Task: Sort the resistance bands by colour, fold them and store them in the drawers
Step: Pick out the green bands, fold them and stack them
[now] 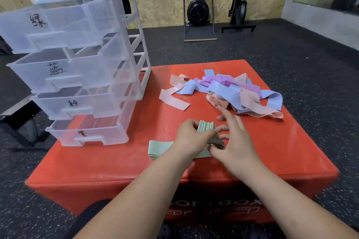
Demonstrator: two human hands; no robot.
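At the far left corner of a red foam box (pixel 116 165) stands a clear plastic drawer unit (pixel 81 68) with four drawers, each pulled part-way out and hand-labelled with one character. The open fronts face the person, likely so folded bands can be dropped straight in; all four look empty.

Near the front edge of the box top, left of centre, a flat stack of green bands (pixel 158 150) lies partly under the left wrist, apparently set aside as already sorted.

Just right of it, both hands meet over a folded bundle of green bands (pixel 206 126). The left hand (pixel 191 137) grasps the bundle from its left side, with the folded edges standing up like pages. The right hand (pixel 236 141) pinches the lower end between thumb and fingertips, other fingers spread loose, seemingly to square up the folds before storing.

Toward the far right corner lies a loose tangle of unsorted bands (pixel 233 95) in pink, blue and purple, with one pink band (pixel 173 100) stretched out separately toward the centre. These probably wait their turn.
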